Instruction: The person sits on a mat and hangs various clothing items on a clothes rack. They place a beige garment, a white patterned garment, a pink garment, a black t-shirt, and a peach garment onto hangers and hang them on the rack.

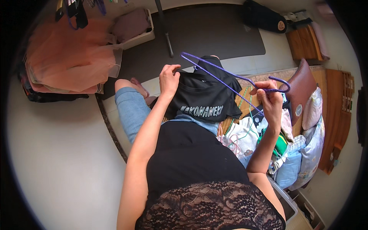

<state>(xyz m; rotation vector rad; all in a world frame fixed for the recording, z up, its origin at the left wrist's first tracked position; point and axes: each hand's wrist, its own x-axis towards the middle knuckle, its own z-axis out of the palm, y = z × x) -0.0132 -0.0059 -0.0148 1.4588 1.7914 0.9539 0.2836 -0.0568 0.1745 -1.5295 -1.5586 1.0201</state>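
Observation:
My right hand (270, 102) grips a purple clothes hanger (218, 78) at the base of its hook. The hanger is raised and tilted, its far corner reaching left over a black T-shirt (205, 94). That T-shirt has pale lettering and is draped across my lap, its neckline toward the far side. My left hand (169, 81) pinches the shirt's upper left edge, fingers bent over the cloth. The hanger appears above the shirt; I cannot tell whether they touch.
Beside me on a bamboo mat lie a white garment (243, 134), several loose hangers and a green garment (280, 145). Pillows (312, 111) and a brown cushion (301, 92) stand to the right. Peach tulle clothing (69, 57) hangs at left; a pole (165, 30) rises ahead.

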